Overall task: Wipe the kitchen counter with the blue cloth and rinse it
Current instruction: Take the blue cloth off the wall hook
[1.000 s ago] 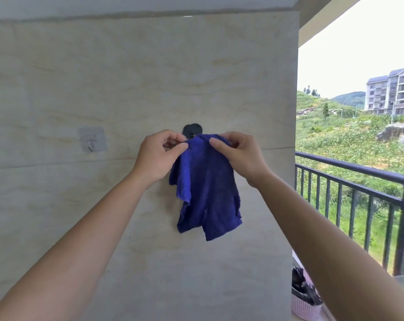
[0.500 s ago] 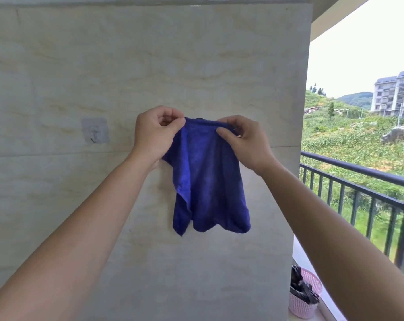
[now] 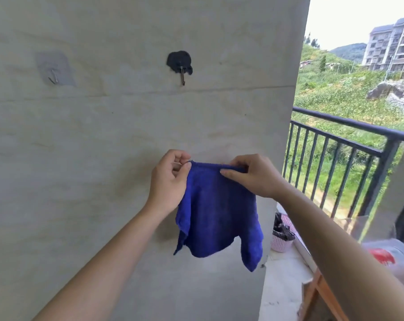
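The blue cloth hangs in front of the beige tiled wall, held by its top edge. My left hand pinches the cloth's upper left corner between thumb and fingers. My right hand pinches the top edge further right. The cloth droops freely below both hands, its lower corners uneven. A black wall hook sits bare well above the cloth. No counter or sink is in view.
A clear adhesive hook is stuck to the wall at upper left. A dark balcony railing runs along the right. A pink basket stands on the floor by the wall's corner, and a wooden edge with a red-printed bag lies at lower right.
Both hands have lifted the cloth off the black hook and lowered it. The hook, hidden behind the cloth before, is now exposed above, and the view has tilted.
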A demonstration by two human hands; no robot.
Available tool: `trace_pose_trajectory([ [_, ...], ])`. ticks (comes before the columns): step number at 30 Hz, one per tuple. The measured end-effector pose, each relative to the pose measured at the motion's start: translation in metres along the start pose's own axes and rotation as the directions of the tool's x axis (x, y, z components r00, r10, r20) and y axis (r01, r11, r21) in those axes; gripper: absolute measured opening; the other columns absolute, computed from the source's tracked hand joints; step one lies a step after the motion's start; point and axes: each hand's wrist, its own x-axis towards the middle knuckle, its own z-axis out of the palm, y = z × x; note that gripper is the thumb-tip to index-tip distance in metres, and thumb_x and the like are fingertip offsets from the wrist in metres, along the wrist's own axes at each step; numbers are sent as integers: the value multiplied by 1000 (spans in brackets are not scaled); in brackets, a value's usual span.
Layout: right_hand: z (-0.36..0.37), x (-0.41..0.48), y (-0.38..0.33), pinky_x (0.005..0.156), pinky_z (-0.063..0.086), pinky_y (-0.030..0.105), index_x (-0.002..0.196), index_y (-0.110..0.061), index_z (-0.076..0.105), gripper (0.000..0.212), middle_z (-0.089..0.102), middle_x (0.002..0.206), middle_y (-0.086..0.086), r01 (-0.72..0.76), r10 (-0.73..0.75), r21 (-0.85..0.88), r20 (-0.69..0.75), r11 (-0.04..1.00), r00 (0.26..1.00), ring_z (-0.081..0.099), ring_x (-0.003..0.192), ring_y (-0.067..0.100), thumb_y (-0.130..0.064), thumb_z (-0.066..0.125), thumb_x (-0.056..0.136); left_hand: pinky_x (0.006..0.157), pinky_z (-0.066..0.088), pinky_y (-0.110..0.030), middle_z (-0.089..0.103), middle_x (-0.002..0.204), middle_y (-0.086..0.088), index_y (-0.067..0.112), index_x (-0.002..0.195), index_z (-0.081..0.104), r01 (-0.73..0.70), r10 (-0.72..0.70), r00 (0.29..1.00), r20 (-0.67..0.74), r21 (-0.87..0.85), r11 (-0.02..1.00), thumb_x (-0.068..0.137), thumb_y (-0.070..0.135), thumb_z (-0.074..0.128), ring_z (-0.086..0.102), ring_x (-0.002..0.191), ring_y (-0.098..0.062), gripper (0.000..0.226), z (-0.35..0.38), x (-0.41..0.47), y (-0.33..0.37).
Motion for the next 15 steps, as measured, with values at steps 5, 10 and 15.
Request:
trace_pose_trajectory([
  [5,-11,-31,30,70,54,29,85,-28,76,15,72,77,-10,-126,124,-21,-61,992,990,66,74,6,-43,73,86,71,42,-7,63,86,14,23,96,61,-19,22,982,190,-17,1000,93,3,61,55,69,2,21,33,-5,-14],
  [10,-30,-78,51,63,50,25,78,-33,74,14,66,68,-20,-306,292,-68,-161,950,943,61,67,1,-44,73,88,70,41,-7,63,84,12,28,95,63,-110,145,877,458,-102,989,92,5,62,54,71,-4,23,72,-9,-16],
  [15,-33,-170,57,57,36,17,73,-29,74,24,58,58,-21,-536,490,-73,-320,841,811,52,58,-1,-51,78,80,69,41,-6,65,86,16,33,92,63,-82,232,713,661,-249,965,90,8,65,56,73,-3,25,114,-40,-23],
])
